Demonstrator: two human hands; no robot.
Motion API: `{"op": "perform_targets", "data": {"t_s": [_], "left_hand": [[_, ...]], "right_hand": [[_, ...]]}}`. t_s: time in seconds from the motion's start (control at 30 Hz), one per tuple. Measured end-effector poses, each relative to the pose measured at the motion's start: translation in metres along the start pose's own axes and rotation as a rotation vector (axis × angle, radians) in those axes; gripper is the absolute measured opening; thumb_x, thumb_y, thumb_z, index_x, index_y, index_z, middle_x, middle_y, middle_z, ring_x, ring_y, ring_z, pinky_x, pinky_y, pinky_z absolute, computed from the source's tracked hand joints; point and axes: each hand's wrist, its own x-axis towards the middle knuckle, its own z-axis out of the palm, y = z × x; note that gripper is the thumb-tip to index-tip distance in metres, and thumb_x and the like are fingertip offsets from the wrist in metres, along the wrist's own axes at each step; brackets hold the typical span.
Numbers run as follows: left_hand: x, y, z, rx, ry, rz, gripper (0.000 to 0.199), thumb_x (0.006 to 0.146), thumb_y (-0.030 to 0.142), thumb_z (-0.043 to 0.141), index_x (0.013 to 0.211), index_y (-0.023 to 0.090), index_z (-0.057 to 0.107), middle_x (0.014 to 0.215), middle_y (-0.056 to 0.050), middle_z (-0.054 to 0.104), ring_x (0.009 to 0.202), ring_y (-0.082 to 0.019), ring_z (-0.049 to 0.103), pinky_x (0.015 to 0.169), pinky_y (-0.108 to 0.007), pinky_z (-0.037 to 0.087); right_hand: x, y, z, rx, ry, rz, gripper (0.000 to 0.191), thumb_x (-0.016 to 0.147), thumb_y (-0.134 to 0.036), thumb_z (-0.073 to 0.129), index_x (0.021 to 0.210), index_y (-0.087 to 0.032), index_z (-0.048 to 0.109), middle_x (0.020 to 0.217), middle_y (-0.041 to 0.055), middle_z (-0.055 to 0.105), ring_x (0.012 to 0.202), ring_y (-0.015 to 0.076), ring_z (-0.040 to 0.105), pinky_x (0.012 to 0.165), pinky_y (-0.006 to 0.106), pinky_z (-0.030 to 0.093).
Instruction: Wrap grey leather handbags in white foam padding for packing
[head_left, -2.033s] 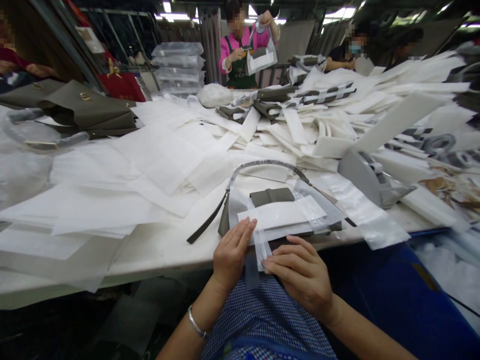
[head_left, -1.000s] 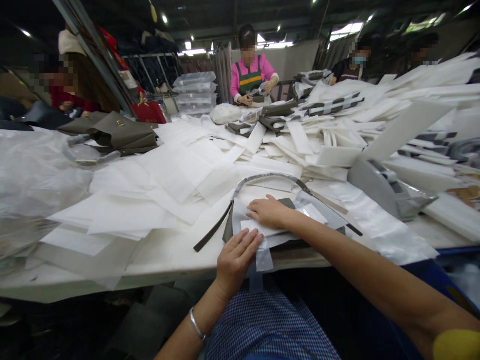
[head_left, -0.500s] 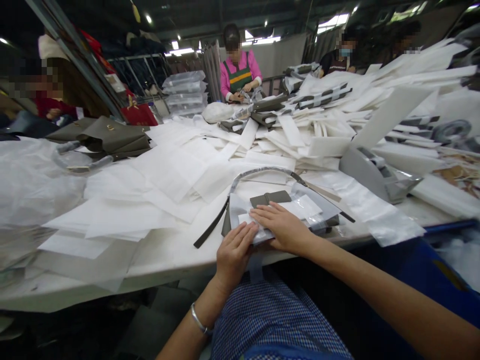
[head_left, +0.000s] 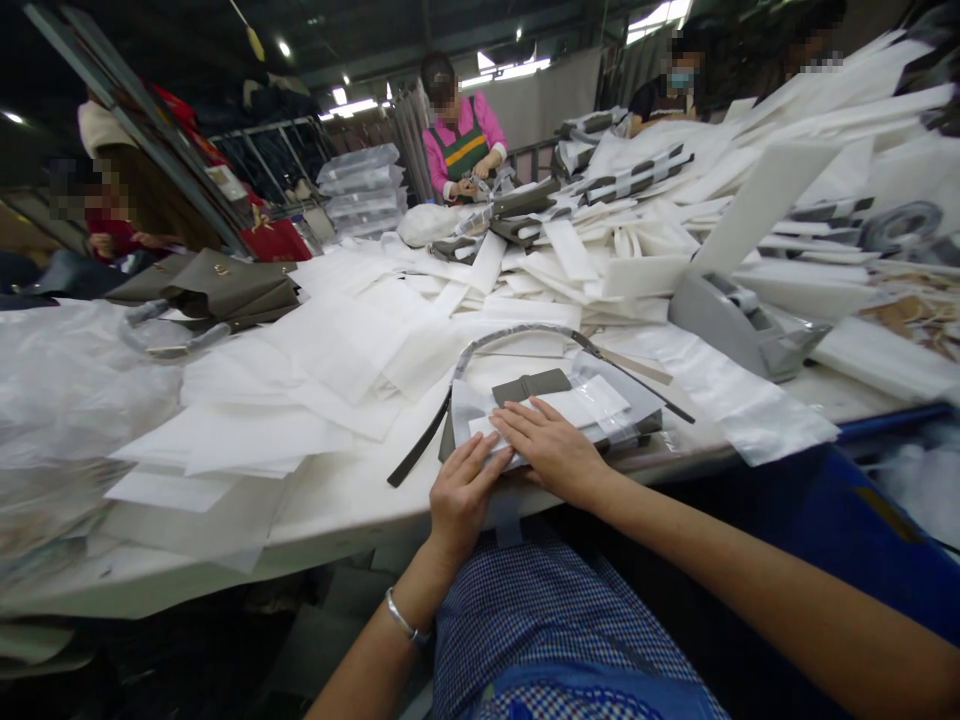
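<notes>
An olive-grey handbag (head_left: 532, 386) lies on the table in front of me, partly covered with white padding sheet (head_left: 592, 400) and clear film. Its strap (head_left: 487, 342), mostly wrapped in film, arches behind it with the dark ends reaching out to both sides. My left hand (head_left: 466, 490) rests at the bag's near left edge, fingers extended over the white sheet. Flat on the same sheet lies my right hand (head_left: 555, 450), its fingertips close to those of the left. Both palms' undersides are hidden. A strip of tape or film hangs from the table edge below the hands.
A grey tape dispenser (head_left: 739, 325) stands to the right, beside a clear plastic bag (head_left: 742, 400). White foam sheets (head_left: 300, 400) spread to the left and pile up behind. Olive bags (head_left: 225, 285) lie at the far left. A co-worker in pink (head_left: 461, 150) works across the table.
The view has tilted and shifted slightly. Both hands stay on the bag; the left fingers look a little straighter, and the right hand remains flat on the white sheet.
</notes>
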Motion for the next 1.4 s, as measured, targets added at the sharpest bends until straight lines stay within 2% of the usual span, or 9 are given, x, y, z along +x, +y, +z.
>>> {"op": "perform_targets", "data": {"t_s": [0.13, 0.23, 0.33, 0.43, 0.57, 0.67, 0.8, 1.13, 1.4], "left_hand": [[-0.001, -0.004, 0.001, 0.001, 0.007, 0.042, 0.041, 0.095, 0.010, 0.057, 0.132, 0.025, 0.061, 0.132, -0.009, 0.065, 0.128, -0.026, 0.057, 0.101, -0.044, 0.055], [0.000, -0.004, -0.002, -0.018, 0.012, 0.041, 0.040, 0.094, 0.013, 0.060, 0.132, 0.024, 0.061, 0.133, -0.009, 0.065, 0.129, -0.025, 0.057, 0.102, -0.043, 0.055], [0.002, -0.003, -0.005, -0.044, -0.040, 0.017, 0.040, 0.094, 0.012, 0.059, 0.133, 0.024, 0.061, 0.136, -0.007, 0.063, 0.130, -0.024, 0.056, 0.104, -0.042, 0.053], [0.004, -0.002, -0.008, -0.053, -0.071, 0.003, 0.041, 0.095, 0.010, 0.055, 0.133, 0.026, 0.061, 0.137, -0.006, 0.063, 0.131, -0.023, 0.056, 0.106, -0.042, 0.053], [0.004, -0.004, -0.010, -0.048, -0.087, 0.009, 0.042, 0.096, 0.010, 0.055, 0.134, 0.027, 0.060, 0.137, -0.005, 0.062, 0.131, -0.023, 0.055, 0.106, -0.041, 0.053], [0.004, -0.005, -0.010, -0.042, -0.090, 0.028, 0.044, 0.095, 0.009, 0.056, 0.135, 0.027, 0.059, 0.138, -0.005, 0.062, 0.131, -0.023, 0.055, 0.105, -0.040, 0.053], [0.002, -0.006, -0.008, -0.032, -0.095, 0.037, 0.046, 0.095, 0.009, 0.055, 0.137, 0.027, 0.057, 0.140, -0.005, 0.060, 0.132, -0.023, 0.054, 0.105, -0.041, 0.053], [-0.003, -0.002, -0.002, 0.006, -0.045, 0.038, 0.045, 0.096, 0.007, 0.052, 0.137, 0.027, 0.057, 0.136, -0.006, 0.063, 0.131, -0.024, 0.055, 0.103, -0.042, 0.054], [-0.008, 0.001, 0.003, -0.008, 0.036, 0.012, 0.041, 0.094, 0.011, 0.059, 0.132, 0.027, 0.061, 0.132, -0.009, 0.064, 0.124, -0.026, 0.060, 0.099, -0.044, 0.056]], "right_hand": [[-0.008, -0.003, -0.005, 0.029, 0.039, -0.018, 0.077, 0.079, -0.015, 0.075, 0.148, -0.016, 0.042, 0.152, 0.0122, 0.047, 0.142, 0.0292, 0.039, 0.119, 0.053, 0.029], [-0.035, -0.009, -0.001, 0.021, 0.193, -0.094, 0.062, 0.090, -0.017, 0.066, 0.148, -0.020, 0.044, 0.154, 0.0084, 0.045, 0.146, 0.0262, 0.033, 0.121, 0.051, 0.026], [-0.070, -0.017, 0.017, -0.023, 0.312, -0.247, 0.046, 0.098, -0.013, 0.052, 0.143, -0.021, 0.051, 0.146, 0.0043, 0.055, 0.144, 0.0217, 0.038, 0.122, 0.047, 0.027], [-0.089, -0.024, 0.044, -0.072, 0.327, -0.320, 0.041, 0.099, -0.010, 0.048, 0.138, -0.020, 0.057, 0.141, 0.0040, 0.059, 0.138, 0.0216, 0.046, 0.119, 0.045, 0.031], [-0.078, -0.031, 0.075, -0.080, 0.439, -0.310, 0.036, 0.098, -0.013, 0.053, 0.133, -0.021, 0.061, 0.132, 0.0031, 0.066, 0.124, 0.0179, 0.058, 0.107, 0.036, 0.041], [-0.060, -0.035, 0.082, -0.022, 0.548, -0.320, 0.023, 0.096, -0.014, 0.059, 0.114, -0.022, 0.070, 0.113, 0.0011, 0.075, 0.107, 0.0145, 0.066, 0.096, 0.032, 0.047], [-0.056, -0.042, 0.073, 0.141, 0.552, -0.270, 0.013, 0.093, -0.014, 0.063, 0.100, -0.022, 0.071, 0.096, 0.0008, 0.078, 0.098, 0.0168, 0.070, 0.091, 0.036, 0.051], [-0.084, -0.064, 0.040, 0.429, 0.484, -0.066, 0.029, 0.092, -0.008, 0.049, 0.107, -0.022, 0.069, 0.101, 0.0037, 0.078, 0.094, 0.0160, 0.073, 0.090, 0.034, 0.056], [-0.037, -0.035, -0.013, 0.359, 0.498, -0.084, 0.029, 0.092, -0.008, 0.054, 0.109, -0.025, 0.071, 0.102, 0.0000, 0.077, 0.098, 0.0151, 0.072, 0.099, 0.035, 0.049]]}}
